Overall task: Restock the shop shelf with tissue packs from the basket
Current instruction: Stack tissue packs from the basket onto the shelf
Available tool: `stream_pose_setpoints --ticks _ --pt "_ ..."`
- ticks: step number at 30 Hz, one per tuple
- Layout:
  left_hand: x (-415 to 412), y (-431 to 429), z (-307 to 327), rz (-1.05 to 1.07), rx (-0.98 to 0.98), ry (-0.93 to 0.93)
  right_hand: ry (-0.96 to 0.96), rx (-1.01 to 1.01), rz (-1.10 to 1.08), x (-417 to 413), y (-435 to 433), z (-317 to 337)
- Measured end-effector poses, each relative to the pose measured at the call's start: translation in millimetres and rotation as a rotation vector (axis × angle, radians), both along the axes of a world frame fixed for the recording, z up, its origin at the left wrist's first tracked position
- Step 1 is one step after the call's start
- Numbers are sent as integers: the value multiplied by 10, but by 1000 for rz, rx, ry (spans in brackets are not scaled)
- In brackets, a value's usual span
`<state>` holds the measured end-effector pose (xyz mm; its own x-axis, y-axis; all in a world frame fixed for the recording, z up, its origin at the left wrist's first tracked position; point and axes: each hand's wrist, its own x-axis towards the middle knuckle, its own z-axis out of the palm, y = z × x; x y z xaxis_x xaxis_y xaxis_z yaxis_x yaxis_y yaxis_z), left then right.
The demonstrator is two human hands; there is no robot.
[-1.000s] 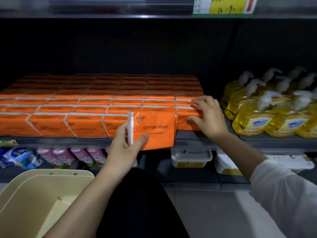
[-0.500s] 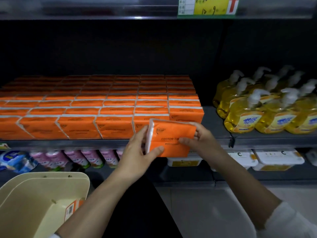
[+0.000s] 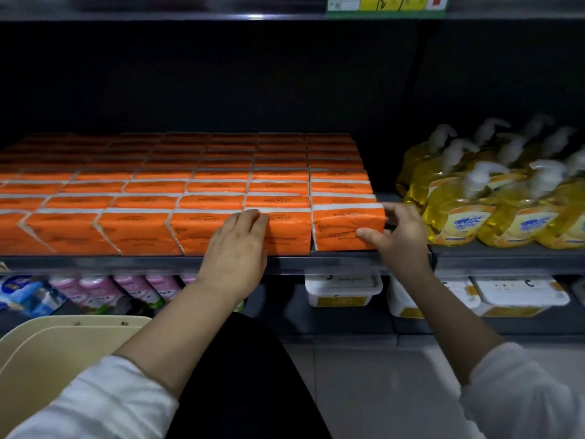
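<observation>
Tissue pack [image 3: 343, 229] label facing out, long axis along shelf [image 3: 126, 263], right hand [image 3: 400, 245] gripping.

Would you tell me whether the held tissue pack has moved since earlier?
Yes: the tissue pack moved from in front of the shelf edge into the front row's right end.

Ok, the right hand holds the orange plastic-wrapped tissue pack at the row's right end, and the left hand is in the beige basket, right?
No. The head view shows the left hand resting on the neighbouring orange pack, not in the beige plastic basket; the right hand does hold the end tissue pack.
</observation>
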<state>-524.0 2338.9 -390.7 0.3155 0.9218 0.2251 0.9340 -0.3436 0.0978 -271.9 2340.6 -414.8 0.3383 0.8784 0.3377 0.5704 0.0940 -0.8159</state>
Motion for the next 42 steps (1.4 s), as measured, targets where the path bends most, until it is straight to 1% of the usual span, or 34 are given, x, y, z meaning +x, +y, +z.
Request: stream_pose_setpoints --ticks 2,5,11,15,17,20,22,26,32,34,37,39,42 --pt "-24 17 -59 -16 17 -15 25 12 -41 -59 21 -73" --pt "-43 29 -91 -27 31 -14 112 -11 -86 -99 24 -164" --pt "-8 -3 -25 -1 -6 -9 121 -34 -89 -80 19 -212" --pt "-49 -3 102 -19 -77 -1 57 -55 -67 -82 -18 -182" --pt "-154 -20 146 -44 -25 -38 -8 -42 -94 -94 -84 -141" --pt "-394 -79 171 -98 97 -30 -94 10 -152 -144 -205 -73" --pt "-570 -145 195 -94 119 -5 -148 73 -153 -220 -280 -33" --pt "-972 -332 167 -54 108 31 -225 122 -26 -534 -408 93" --pt "-1886 -893 4 100 -21 56 -309 134 238 -1331 -501 272" --pt "-2294 -1142 -68 215 -120 115 -343 119 356 -1685 -520 275" --pt "-2893 -1511 -193 400 -263 139 -384 79 546 -2254 -574 187" --pt "-3201 -1726 -277 498 -312 112 -427 45 656 -2615 -614 56" --pt "-3515 -1948 -490 580 -381 105 -503 -42 800 -3076 -632 -234"
